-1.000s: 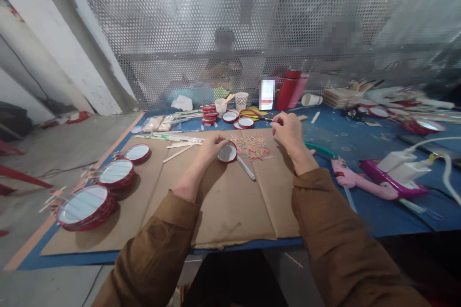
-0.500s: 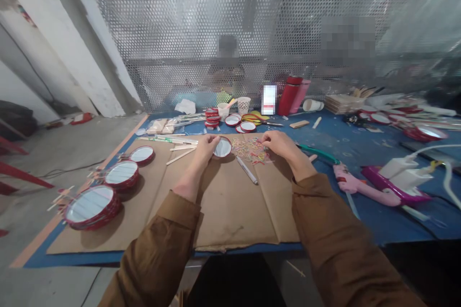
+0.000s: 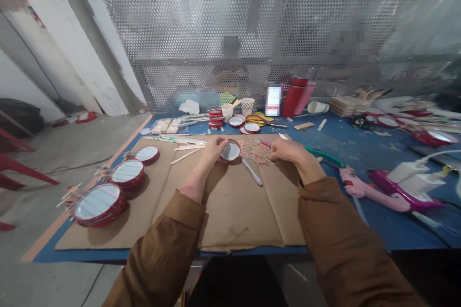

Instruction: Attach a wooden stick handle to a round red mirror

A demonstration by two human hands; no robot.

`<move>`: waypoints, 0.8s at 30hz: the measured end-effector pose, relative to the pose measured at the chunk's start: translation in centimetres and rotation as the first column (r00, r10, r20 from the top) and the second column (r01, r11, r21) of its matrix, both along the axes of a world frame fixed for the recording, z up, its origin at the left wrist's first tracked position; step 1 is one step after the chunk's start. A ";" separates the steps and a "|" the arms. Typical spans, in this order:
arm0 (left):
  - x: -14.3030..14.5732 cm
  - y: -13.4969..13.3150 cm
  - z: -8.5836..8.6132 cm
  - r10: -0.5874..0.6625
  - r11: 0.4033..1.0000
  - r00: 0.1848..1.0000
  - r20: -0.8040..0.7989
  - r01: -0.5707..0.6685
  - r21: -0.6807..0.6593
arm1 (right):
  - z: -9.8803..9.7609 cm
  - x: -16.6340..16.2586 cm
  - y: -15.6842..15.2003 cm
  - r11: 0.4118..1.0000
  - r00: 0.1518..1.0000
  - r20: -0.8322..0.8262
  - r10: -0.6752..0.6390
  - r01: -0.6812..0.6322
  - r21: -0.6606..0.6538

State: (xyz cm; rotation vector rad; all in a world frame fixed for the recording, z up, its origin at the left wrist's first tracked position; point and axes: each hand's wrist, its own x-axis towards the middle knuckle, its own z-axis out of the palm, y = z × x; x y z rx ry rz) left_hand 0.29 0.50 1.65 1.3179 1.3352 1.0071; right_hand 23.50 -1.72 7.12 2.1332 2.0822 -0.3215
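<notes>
My left hand (image 3: pixel 215 148) grips the edge of a small round red-rimmed lid (image 3: pixel 230 150) with a pale inside, tilted above the cardboard (image 3: pixel 230 216). My right hand (image 3: pixel 286 149) is closed in a pinch at the right side of a loose pile of coloured rubber bands (image 3: pixel 252 149). A purple bit shows by its fingertips, but what they hold is too small to make out. Between the hands lies a white pen-like marker (image 3: pixel 251 172). Three round red drum-like pieces, the biggest one (image 3: pixel 99 204) nearest me, stand at the left with sticks and strands on them.
Wooden sticks (image 3: pixel 185 156) lie left of my left hand. Behind are red-rimmed lids (image 3: pixel 251 127), scissors (image 3: pixel 275 124), paper cups (image 3: pixel 248 106), a phone (image 3: pixel 273 100) and a red bottle (image 3: pixel 294 97). A pink glue gun (image 3: pixel 370 192) and a purple power strip (image 3: pixel 428 199) lie at the right.
My right hand has drawn slightly back toward me from the rubber bands, its fingers still pinched. The lid in my left hand is tilted a little differently. The whole view has shifted slightly.
</notes>
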 end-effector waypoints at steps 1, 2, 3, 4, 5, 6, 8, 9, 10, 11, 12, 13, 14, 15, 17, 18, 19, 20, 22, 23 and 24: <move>0.0 0.0 0.1 0.005 1.000 1.000 0.011 -0.005 -0.003 | -0.2 0.3 0.1 1.000 1.000 -0.024 0.006 -0.006 0.009; 0.0 -0.1 0.1 0.005 1.000 1.000 0.020 -0.005 -0.003 | -0.3 0.6 0.3 1.000 0.999 -0.052 0.008 -0.006 0.028; -0.1 -0.1 0.2 0.004 1.000 1.000 0.028 -0.004 0.001 | -0.4 0.9 0.5 0.998 0.996 -0.084 0.004 0.001 0.061; -0.1 -0.2 0.2 0.000 1.000 0.999 0.034 0.000 0.007 | -0.5 1.1 0.6 0.994 0.993 -0.119 -0.005 0.018 0.107; -0.1 -0.3 0.3 -0.011 1.000 0.999 0.038 0.011 0.012 | -0.6 1.1 0.7 0.985 0.987 -0.159 -0.015 0.042 0.167; -0.2 -0.4 0.3 -0.029 1.000 0.999 0.039 0.028 0.014 | -0.7 1.0 0.7 0.970 0.978 -0.209 -0.009 0.060 0.237; -0.1 -0.5 0.4 -0.085 0.996 0.996 0.040 0.084 0.011 | -0.9 0.4 0.7 0.929 0.944 -0.325 0.055 0.071 0.363; -0.1 -0.5 0.3 -0.122 0.993 0.992 0.043 0.121 0.008 | -1.1 -0.1 0.6 0.913 0.919 -0.380 0.100 0.067 0.403; 0.1 -0.6 0.3 -0.161 0.987 0.986 0.044 0.161 0.005 | -1.3 -0.6 0.6 0.902 0.895 -0.423 0.141 0.059 0.427; 0.2 -0.6 0.3 -0.195 0.981 0.980 0.044 0.195 0.001 | -1.5 -1.0 0.6 0.897 0.878 -0.448 0.170 0.050 0.438; 0.4 -0.7 0.2 -0.222 0.975 0.974 0.040 0.222 -0.005 | -1.7 -1.3 0.6 0.896 0.873 -0.453 0.182 0.042 0.442; 0.7 -0.7 0.2 -0.241 0.970 0.970 0.030 0.242 -0.014 | -1.9 -1.5 0.6 0.895 0.879 -0.440 0.184 0.035 0.444; 0.8 -0.8 0.1 -0.251 0.968 0.968 0.018 0.251 -0.025 | -2.1 -1.5 0.7 0.894 0.892 -0.414 0.180 0.028 0.448; 1.0 -0.8 0.1 -0.253 0.967 0.968 0.004 0.253 -0.035 | -2.2 -1.3 0.9 0.895 0.911 -0.379 0.165 0.024 0.446; 1.1 -0.8 0.1 -0.241 0.970 0.970 -0.016 0.240 -0.041 | -2.2 -0.6 1.2 0.915 0.951 -0.292 0.105 0.023 0.403; 1.0 -0.8 0.2 -0.231 0.973 0.973 -0.021 0.230 -0.035 | -2.2 -0.1 1.3 0.931 0.966 -0.247 0.073 0.022 0.363; 0.9 -0.8 0.2 -0.213 0.977 0.977 -0.020 0.212 -0.022 | -2.1 0.3 1.5 0.948 0.977 -0.207 0.050 0.019 0.316; 0.7 -0.8 0.3 -0.193 0.981 0.981 -0.015 0.193 -0.005 | -2.0 0.7 1.5 0.964 0.983 -0.179 0.037 0.012 0.267; 0.3 -0.8 0.4 -0.160 0.987 0.987 0.004 0.159 0.029 | -1.8 1.0 1.5 0.984 0.987 -0.157 0.033 -0.004 0.180; 0.2 -0.9 0.5 -0.147 0.988 0.989 0.011 0.147 0.040 | -1.7 1.1 1.5 0.989 0.988 -0.153 0.033 -0.010 0.149; 0.1 -0.9 0.6 -0.139 0.989 0.990 0.014 0.138 0.045 | -1.7 1.0 1.4 0.992 0.989 -0.146 0.035 -0.016 0.127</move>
